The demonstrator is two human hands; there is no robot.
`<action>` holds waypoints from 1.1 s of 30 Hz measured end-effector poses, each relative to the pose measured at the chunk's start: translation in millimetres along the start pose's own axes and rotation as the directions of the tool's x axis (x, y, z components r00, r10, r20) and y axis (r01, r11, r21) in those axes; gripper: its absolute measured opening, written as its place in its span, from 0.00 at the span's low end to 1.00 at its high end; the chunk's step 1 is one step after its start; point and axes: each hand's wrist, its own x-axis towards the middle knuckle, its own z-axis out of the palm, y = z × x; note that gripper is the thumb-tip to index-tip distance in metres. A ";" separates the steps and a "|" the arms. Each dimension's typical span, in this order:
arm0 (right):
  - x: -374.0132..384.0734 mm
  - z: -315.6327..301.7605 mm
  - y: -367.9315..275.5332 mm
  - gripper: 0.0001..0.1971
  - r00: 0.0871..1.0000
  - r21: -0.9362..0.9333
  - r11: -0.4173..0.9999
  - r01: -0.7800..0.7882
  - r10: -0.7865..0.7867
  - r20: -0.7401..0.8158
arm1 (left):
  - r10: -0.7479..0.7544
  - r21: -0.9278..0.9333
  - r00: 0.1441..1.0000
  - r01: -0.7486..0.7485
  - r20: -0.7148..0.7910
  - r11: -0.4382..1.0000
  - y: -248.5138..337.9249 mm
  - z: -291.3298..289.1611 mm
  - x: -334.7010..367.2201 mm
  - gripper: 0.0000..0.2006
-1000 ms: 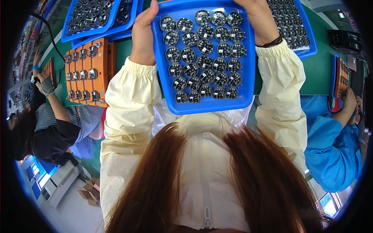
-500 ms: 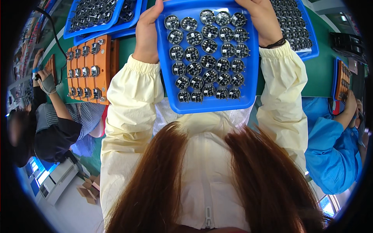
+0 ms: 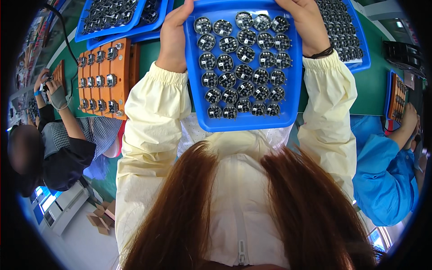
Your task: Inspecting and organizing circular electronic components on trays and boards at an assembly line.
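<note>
A blue plastic tray (image 3: 246,124) is held up in front of me, its contents facing up. Several rows of round black circuit boards (image 3: 245,71) with silver rims lie in it. My left hand (image 3: 174,38) grips the tray's left side, thumb over the rim. On the opposite side my right hand (image 3: 308,26) clasps the rim the same way, a dark band round its wrist. The fingers beneath the tray are hidden. Left of my left forearm stands an orange fixture block (image 3: 100,72) carrying small round parts in rows.
Stacked blue trays (image 3: 112,33) of similar boards stand at the far left on the green table (image 3: 366,94). Another filled blue tray (image 3: 355,40) lies at the far right. One person (image 3: 49,144) works at left, another in blue (image 3: 382,166) at right. A black cable (image 3: 67,42) hangs at left.
Both my hands and the tray have shifted slightly to the right in the picture, still gripping. At left, the other person's hands have moved closer together.
</note>
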 end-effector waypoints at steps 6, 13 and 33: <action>-0.6 2.5 0.3 0.08 1.000 0.063 0.998 -0.004 0.003 0.011 | 0.024 -0.005 1.000 -0.024 -0.001 1.000 -0.9 1.6 0.6 0.24; -1.1 2.5 -0.4 0.08 0.991 -0.215 0.967 0.136 -0.137 0.013 | -0.015 -0.018 0.999 0.015 0.030 1.000 0.7 1.9 0.4 0.24; -0.4 5.3 -2.8 0.08 0.980 -0.397 0.897 0.195 -0.199 0.034 | 0.022 -0.011 1.000 -0.022 0.006 1.000 0.4 -2.7 1.1 0.21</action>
